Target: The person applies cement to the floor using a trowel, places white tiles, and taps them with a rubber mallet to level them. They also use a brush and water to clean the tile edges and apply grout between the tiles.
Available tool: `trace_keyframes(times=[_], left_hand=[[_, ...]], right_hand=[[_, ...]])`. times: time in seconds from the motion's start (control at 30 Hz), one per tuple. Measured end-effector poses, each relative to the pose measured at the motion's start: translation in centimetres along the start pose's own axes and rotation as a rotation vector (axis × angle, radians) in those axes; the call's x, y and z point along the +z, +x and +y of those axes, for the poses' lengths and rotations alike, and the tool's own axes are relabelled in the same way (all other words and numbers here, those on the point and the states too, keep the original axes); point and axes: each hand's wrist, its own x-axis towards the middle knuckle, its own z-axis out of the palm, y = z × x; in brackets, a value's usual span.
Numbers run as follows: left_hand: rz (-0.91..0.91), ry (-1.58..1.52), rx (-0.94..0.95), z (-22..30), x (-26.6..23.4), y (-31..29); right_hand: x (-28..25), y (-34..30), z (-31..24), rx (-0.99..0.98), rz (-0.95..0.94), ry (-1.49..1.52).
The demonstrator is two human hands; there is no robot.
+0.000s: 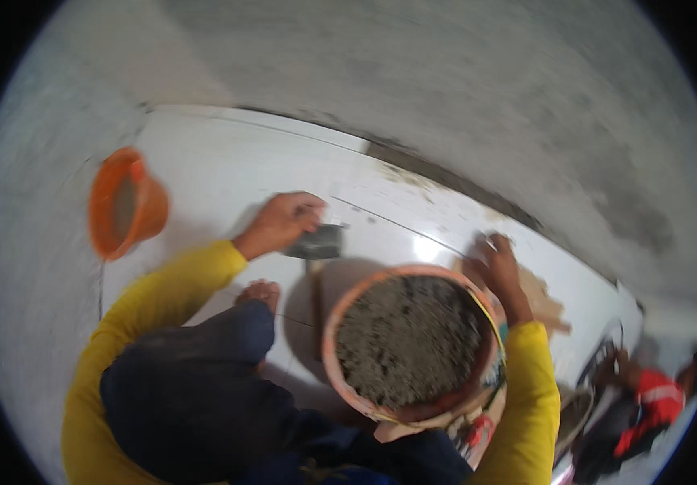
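Observation:
My left hand (280, 221) is over the white tiles with its fingers curled in. Whatever it may hold is too small to make out. Just beside it lies a mallet with a dark head (316, 242) and a wooden handle (316, 295). A round bucket (334, 343) of grey mortar (413, 339) stands in front of me, to the right of the mallet. Past the bucket's far right rim, my right hand (500, 271) reaches down near the floor beside a torn brown sheet (544, 303). Blur hides what its fingers do.
An orange bucket (150, 212) with greyish contents is at the left by the wall. White tiles (227, 162) cover the floor, with a dark strip (453, 182) along the grey far wall (461, 81). Another person in red and black (647, 412) crouches at right, near a container (574, 416).

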Motion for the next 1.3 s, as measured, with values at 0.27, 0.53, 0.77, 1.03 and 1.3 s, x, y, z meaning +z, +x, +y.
trace_keyframes(times=[0.27,0.53,0.77,1.03,1.3], left_hand=[[-0.083,-0.206,0.065,2.6,-0.6,-6.8],[-0.299,0.032,0.168,16.1,2.4,-6.7],[-0.799,0.017,-0.037,25.6,12.1,-5.3],[-0.751,-0.392,-0.08,28.1,29.0,-10.0],[-0.565,-0.583,-0.16,24.6,40.0,-9.5]], right_hand=[[2.7,0.4,5.5,-0.063,-0.097,-0.1],[-11.9,1.0,0.4,-0.049,-0.028,0.103],[-23.2,-18.0,-10.0,0.218,0.497,-0.014],[-16.5,-28.2,-18.7,0.476,0.955,-0.01],[-16.4,-32.0,-18.7,0.455,0.788,-0.146]])
